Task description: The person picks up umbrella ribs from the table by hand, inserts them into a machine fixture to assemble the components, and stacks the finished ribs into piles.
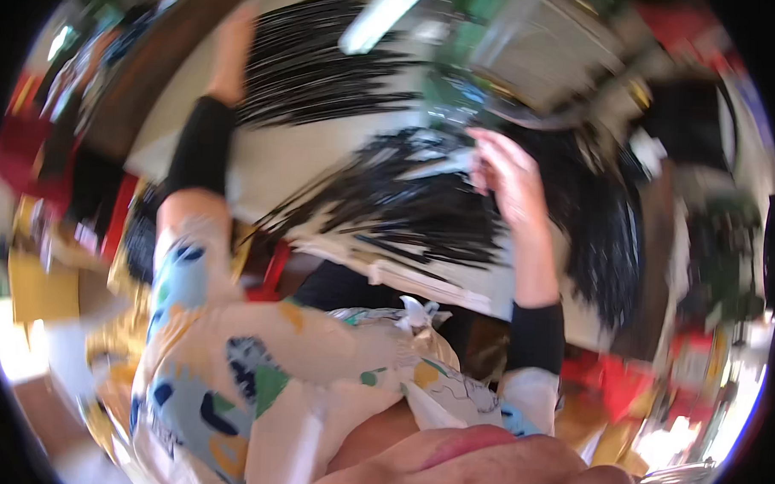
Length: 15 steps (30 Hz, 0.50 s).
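Thin black strips lie in loose bundles on a pale work table (270, 176). One bundle of black strips (317, 65) is at the far side, beside my left hand (232, 53), which is smeared by motion, its fingers not readable. A second bundle (397, 204) spreads across the near middle. By its right end is my right hand (511, 174), fingers loosely bent and partly apart, with nothing visible in them. Another dark bundle (601, 232) hangs or lies to the right of my right wrist. Whether either hand touches the strips, I cannot tell.
A dark curved edge (159, 59) runs along the table's left. Beyond the right hand are shiny clear plastic (461, 99) and a greyish tray-like thing (548, 47). Yellow boxes (49, 286) stand at the left; red items (609, 386) at the right. Much is blurred.
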{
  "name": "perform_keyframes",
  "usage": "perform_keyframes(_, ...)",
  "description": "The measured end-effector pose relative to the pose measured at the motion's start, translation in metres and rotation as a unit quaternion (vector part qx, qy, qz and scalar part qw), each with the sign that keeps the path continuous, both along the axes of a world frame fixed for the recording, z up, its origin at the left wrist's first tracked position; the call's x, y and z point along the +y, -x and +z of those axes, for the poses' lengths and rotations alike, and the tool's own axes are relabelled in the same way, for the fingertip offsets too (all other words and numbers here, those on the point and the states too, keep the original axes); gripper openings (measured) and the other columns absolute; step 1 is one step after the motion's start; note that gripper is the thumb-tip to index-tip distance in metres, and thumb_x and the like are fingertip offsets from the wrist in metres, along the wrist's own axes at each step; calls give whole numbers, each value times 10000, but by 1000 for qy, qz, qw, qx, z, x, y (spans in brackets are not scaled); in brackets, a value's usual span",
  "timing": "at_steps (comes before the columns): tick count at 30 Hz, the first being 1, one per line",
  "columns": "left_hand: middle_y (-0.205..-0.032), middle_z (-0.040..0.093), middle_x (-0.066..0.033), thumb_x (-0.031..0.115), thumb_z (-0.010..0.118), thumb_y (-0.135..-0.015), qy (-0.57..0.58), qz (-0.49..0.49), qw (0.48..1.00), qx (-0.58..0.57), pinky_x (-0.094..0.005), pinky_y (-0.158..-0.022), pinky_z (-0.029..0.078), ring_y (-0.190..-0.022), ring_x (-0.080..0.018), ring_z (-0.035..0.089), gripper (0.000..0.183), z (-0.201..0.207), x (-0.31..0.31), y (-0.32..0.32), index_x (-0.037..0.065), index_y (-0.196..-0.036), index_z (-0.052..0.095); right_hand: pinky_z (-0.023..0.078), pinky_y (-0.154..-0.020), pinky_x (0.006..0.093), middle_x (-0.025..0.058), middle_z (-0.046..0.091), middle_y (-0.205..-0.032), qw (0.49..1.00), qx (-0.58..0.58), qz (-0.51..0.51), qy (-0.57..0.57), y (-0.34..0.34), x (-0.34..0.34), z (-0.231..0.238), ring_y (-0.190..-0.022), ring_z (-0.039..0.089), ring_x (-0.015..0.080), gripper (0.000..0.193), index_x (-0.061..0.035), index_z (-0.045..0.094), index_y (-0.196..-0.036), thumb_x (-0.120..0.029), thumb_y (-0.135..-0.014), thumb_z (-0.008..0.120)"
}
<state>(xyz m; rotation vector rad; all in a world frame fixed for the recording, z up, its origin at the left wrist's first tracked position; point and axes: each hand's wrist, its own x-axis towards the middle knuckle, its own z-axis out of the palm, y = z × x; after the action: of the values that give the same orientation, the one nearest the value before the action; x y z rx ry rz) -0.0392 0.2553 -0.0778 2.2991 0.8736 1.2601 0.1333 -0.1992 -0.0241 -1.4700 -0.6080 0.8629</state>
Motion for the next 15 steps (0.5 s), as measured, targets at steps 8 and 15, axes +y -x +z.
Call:
perform_keyframes(8,-1197,550,-142,402,529,-872,221,27,964,-142,-305,-940,381,-1097,-231,518,543,36,-19,60,-16,-1219,513,471,-452,227,96,636,-731,994,30,51,-92,-1,17,-3,-502,581,119,238,14,596,-1017,-172,-874,556)
perform_keyframes(15,-1058,614,-105,283,578,-878,277,-136,951,-27,-289,-889,446,-985,-165,580,409,6,4,31,-12,-1159,557,481,-478,218,95,634,-727,994,10,48,-94,-7,7,-7,-541,595,112,267,28,574,-1042,-192,-901,514)
